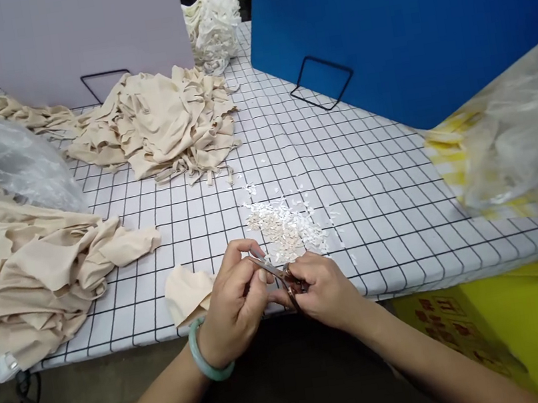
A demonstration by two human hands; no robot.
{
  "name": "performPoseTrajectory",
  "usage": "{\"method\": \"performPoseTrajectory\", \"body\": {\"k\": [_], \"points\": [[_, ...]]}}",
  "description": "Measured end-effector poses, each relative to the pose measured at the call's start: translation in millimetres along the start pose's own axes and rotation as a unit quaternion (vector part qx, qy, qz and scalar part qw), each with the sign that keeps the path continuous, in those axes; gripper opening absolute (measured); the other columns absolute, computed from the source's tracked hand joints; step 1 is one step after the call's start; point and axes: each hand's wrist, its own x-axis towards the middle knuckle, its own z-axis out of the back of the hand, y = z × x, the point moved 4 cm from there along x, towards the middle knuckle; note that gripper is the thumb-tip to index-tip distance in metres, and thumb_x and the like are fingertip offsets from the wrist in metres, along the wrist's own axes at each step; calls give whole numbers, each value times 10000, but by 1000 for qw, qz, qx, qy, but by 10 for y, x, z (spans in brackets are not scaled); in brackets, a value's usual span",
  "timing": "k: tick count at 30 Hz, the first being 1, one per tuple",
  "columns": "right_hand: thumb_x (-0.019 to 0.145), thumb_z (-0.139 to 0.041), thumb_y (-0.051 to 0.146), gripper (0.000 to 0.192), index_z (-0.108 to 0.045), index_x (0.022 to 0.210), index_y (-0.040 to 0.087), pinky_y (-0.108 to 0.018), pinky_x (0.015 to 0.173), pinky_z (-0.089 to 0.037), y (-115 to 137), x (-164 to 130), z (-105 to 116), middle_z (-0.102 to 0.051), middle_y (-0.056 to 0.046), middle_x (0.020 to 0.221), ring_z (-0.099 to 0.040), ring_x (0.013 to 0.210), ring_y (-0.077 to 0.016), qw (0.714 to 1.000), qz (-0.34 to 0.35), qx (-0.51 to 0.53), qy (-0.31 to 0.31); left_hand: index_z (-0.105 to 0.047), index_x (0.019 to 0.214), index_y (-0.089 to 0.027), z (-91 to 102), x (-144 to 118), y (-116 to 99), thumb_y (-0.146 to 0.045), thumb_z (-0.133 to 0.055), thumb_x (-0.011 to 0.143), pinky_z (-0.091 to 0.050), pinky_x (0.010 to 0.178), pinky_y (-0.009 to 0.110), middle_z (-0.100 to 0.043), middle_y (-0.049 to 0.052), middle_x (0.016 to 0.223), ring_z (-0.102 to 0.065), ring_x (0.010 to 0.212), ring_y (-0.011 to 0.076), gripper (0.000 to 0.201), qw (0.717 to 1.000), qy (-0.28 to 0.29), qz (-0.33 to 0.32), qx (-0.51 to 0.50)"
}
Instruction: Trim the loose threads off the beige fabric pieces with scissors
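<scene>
Near the table's front edge, my right hand (pixel 325 287) is closed around the handles of a pair of scissors (pixel 273 268). Their blades point up and left toward my left hand (pixel 238 300), which wears a pale green bangle (pixel 201 356). Its fingers pinch a beige fabric piece (pixel 186 294) that hangs out to the left over the tabletop; the pinched part is mostly hidden by the fingers. Just beyond both hands lies a scattered heap of tiny white and beige clippings (pixel 285 226).
A beige fabric pile (pixel 161 123) lies at the back, another beige pile (pixel 41 269) at left beside a clear plastic bag (pixel 4 153). A white bundle (pixel 215 27) sits far back. A pale board (pixel 72 35) and a blue board (pixel 403 20) stand on the checked tablecloth (pixel 379 232).
</scene>
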Motion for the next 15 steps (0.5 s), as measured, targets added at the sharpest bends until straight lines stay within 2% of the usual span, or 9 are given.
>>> {"method": "performPoseTrajectory", "body": {"k": [3,5,7,9,10,12,14,15], "points": [[810,-598,728,634,-377,509,215,-275,535,-340,-183,-53,110,-436,24,486,-402,493,-119,996,-89,24,-8,-579,844,-180,-93,89,52,-136,-420,1000,-489,844,320,-539,80,886,-522,1051,213,227,1000,9,10,-6],[756,-643,747,586,-470,563,221,-274,502,-348,-306,-66,275,-497,13,528,-455,512,-140,988,-151,3,-25,-585,839,-177,-62,106,95,-156,-410,1006,-499,834,321,-542,87,929,-547,1045,211,243,999,22,24,7],[712,-701,727,513,-585,737,227,-301,535,-419,-371,-61,463,-613,-22,665,-560,609,-197,982,-176,-46,-53,-569,806,-181,72,48,151,-179,-410,1010,-506,845,331,-560,92,947,-566,1076,223,259,997,37,40,59],[703,-747,670,529,-613,969,232,-371,648,-506,-352,-41,534,-688,-80,917,-640,810,-274,983,-156,-70,-60,-563,817,-183,290,-110,224,-261,-513,985,-492,933,398,-593,113,1040,-547,1173,274,192,982,28,62,175],[707,-764,633,562,-596,1068,237,-409,715,-531,-312,-34,489,-684,-105,1048,-646,920,-304,988,-135,-60,-48,-582,876,-182,401,-227,261,-325,-600,942,-471,983,452,-591,133,1148,-519,1228,315,159,967,21,80,242],[709,-804,525,621,-545,1200,245,-449,816,-547,-172,-42,228,-640,-122,1209,-623,1065,-325,997,-78,-8,12,-599,1089,-195,559,-506,313,-390,-737,833,-436,1035,532,-533,156,1331,-476,1282,377,351,937,20,118,328],[720,-804,340,555,-532,1193,241,-420,820,-551,27,-80,-160,-642,-104,1162,-625,1036,-294,996,-9,51,79,-545,1271,-232,581,-766,320,-291,-715,846,-486,994,486,-536,141,1330,-531,1217,337,462,943,51,146,294],[729,-754,221,427,-549,1102,230,-393,793,-545,129,-91,-341,-650,-85,1074,-628,967,-267,993,26,72,91,-538,1290,-249,554,-856,306,-201,-656,874,-518,952,428,-566,118,1263,-572,1146,290,435,955,69,155,245]]}}
